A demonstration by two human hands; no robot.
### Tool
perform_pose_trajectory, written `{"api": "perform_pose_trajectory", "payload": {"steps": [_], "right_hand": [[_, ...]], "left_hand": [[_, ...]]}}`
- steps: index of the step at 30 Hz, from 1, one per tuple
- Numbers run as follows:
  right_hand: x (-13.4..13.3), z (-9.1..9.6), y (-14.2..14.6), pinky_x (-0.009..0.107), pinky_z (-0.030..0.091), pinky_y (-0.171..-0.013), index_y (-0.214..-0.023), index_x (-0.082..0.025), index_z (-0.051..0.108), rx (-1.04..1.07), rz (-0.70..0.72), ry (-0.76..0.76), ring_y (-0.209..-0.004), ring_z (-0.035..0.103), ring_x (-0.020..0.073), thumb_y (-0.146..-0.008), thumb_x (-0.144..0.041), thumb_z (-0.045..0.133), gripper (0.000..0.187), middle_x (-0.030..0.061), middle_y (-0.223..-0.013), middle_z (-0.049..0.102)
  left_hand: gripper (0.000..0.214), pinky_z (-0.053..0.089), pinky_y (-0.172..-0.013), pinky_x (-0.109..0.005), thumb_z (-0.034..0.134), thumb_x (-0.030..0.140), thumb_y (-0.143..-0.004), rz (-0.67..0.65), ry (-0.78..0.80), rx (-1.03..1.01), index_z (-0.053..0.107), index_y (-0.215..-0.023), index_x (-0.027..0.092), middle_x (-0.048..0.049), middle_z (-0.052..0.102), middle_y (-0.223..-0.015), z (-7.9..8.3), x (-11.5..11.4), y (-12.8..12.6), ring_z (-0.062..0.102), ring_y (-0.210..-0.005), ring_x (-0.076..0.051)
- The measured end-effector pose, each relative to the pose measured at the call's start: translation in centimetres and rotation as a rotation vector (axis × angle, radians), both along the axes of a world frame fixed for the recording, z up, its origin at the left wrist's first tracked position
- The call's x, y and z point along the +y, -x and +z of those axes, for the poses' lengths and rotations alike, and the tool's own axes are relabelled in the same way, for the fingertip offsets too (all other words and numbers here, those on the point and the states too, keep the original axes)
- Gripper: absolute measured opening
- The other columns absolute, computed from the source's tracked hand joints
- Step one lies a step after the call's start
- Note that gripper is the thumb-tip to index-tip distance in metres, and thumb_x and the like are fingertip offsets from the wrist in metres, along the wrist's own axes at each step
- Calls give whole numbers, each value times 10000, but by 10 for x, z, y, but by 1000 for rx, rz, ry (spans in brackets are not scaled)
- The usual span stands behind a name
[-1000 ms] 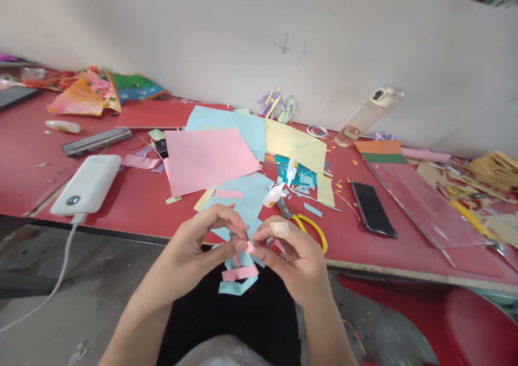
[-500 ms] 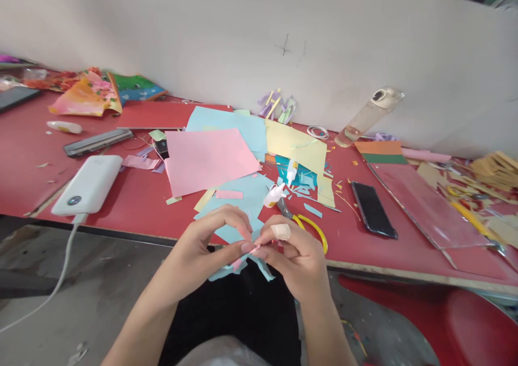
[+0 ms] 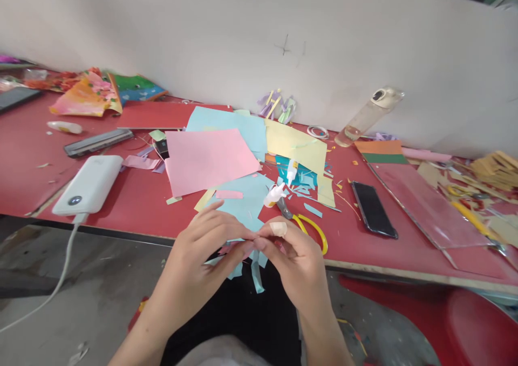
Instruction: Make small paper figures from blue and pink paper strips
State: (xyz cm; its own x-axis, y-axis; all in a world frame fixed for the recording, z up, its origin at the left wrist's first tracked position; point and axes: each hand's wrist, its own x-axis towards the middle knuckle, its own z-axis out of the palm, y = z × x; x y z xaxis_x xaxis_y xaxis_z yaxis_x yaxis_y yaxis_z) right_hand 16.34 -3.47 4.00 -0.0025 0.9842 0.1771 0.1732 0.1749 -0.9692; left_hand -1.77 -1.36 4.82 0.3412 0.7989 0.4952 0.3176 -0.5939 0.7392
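Over my lap, just off the table's front edge, my left hand (image 3: 212,242) and my right hand (image 3: 297,250) meet fingertip to fingertip. Both pinch a small piece of light blue and pink paper, mostly covered by the fingers. From it a narrow light blue paper strip (image 3: 257,273) hangs below my fingertips. A bandage (image 3: 278,229) wraps my right index finger. Yellow-handled scissors (image 3: 313,228) lie right behind my right hand. Close by are a small white glue bottle (image 3: 274,194) and another one (image 3: 292,171) just past it.
On the red table (image 3: 137,204) lie a pink paper sheet (image 3: 210,161), blue and yellow sheets, and many paper scraps. A white power bank (image 3: 88,185) with a cable is at left. To the right are a phone (image 3: 373,209) and a leaning clear bottle (image 3: 368,116).
My left hand has turned and its fingers have closed in towards my right fingertips. The blue strip now hangs straighter and lower, and less pink shows.
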Motion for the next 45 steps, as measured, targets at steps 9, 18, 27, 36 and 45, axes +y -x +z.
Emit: {"api": "perform_pose_trajectory", "payload": {"steps": [9,18,27,36,45], "right_hand": [[-1,-3,0,233,507,-608,-854,-235,709,-49,17,-16,-722,632,148,-973,-297,666,141,4,-794,652],[1,-5,-2,222,506,-679,-950,-245,677,-198,82,-92,-792,633,133,-1009,-228,619,85,-3,-875,654],[4,-2,-5,254,518,-712,-948,-226,651,-401,102,-254,-808,651,158,-1020,-180,591,105,19,-870,669],[6,-1,-13,242,507,-705,-941,-249,675,-333,155,-144,-810,659,152,-996,-229,657,62,1,-874,686],[11,-7,-12,236,471,-734,-898,-228,620,-242,219,-83,-820,619,142,-1021,-193,593,131,-1,-882,648]], "left_hand": [[154,620,-924,-323,642,130,-963,9,-79,24,731,-994,252,4,798,-878,-5,2,3,778,-826,-176],[136,574,-636,-219,587,125,-984,87,-113,81,689,-975,214,-30,771,-839,-7,2,1,757,-794,-168],[122,534,-590,-209,606,116,-944,42,-26,96,685,-932,207,-12,743,-800,-7,6,4,652,-613,-118],[103,537,-575,-177,592,170,-974,4,122,85,664,-920,220,4,707,-785,-9,9,4,697,-709,-133],[109,513,-565,-175,593,178,-992,-68,204,101,681,-954,228,6,731,-834,-7,13,10,736,-754,-140]]}}
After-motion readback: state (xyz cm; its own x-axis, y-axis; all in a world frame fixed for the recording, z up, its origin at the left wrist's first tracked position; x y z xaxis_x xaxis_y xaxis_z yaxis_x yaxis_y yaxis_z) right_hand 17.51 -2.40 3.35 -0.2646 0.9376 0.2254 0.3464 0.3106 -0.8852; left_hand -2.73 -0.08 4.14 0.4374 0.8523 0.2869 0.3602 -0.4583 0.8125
